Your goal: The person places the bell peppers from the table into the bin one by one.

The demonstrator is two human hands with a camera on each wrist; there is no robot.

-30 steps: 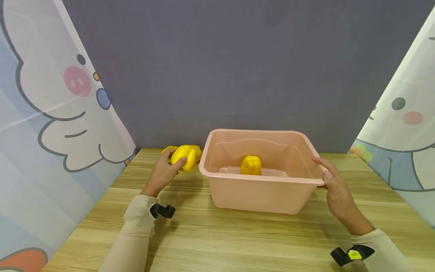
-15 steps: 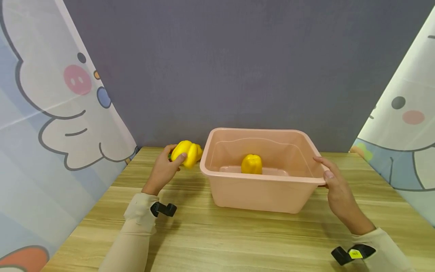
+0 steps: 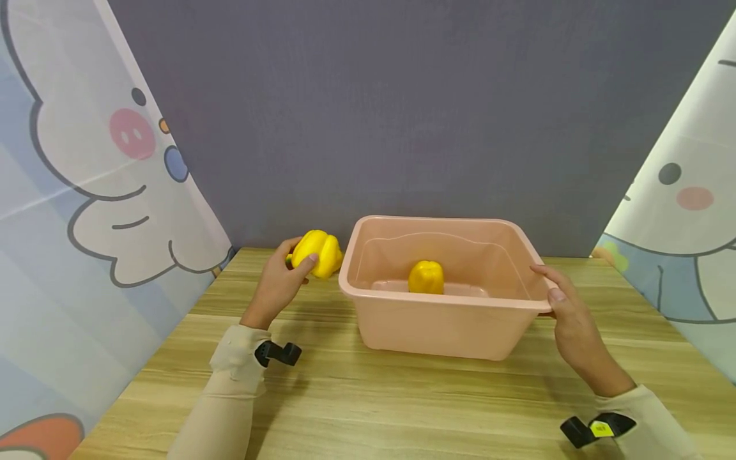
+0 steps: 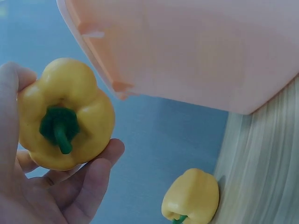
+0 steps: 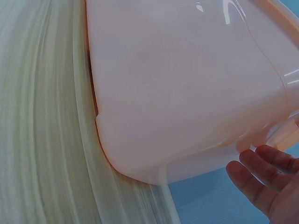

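My left hand [image 3: 278, 281] holds a yellow bell pepper [image 3: 317, 253] just left of a pink plastic basin [image 3: 425, 329]. Seen from the left wrist, this bell pepper [image 4: 88, 123] shows its green stem, with fingers and thumb around its sides. A second yellow bell pepper [image 4: 192, 196] rests on the table below it; in the head view it is almost wholly hidden behind the held one. Inside the basin sits another bell pepper [image 3: 426, 277]. My right hand [image 3: 575, 326] grips the basin's right rim, thumb on top and the other fingers underneath.
The basin stands on a wood-grain table [image 3: 368, 409], close to a dark grey back panel [image 3: 414, 115]. Curtains with cartoon prints hang on the left [image 3: 126, 211] and right [image 3: 690, 255]. A black wrist camera sits on each sleeve.
The left hand has raised the held bell pepper a little and turned it slightly. Its neighbours behind it have become less visible. The right hand and the basin have stayed in place.
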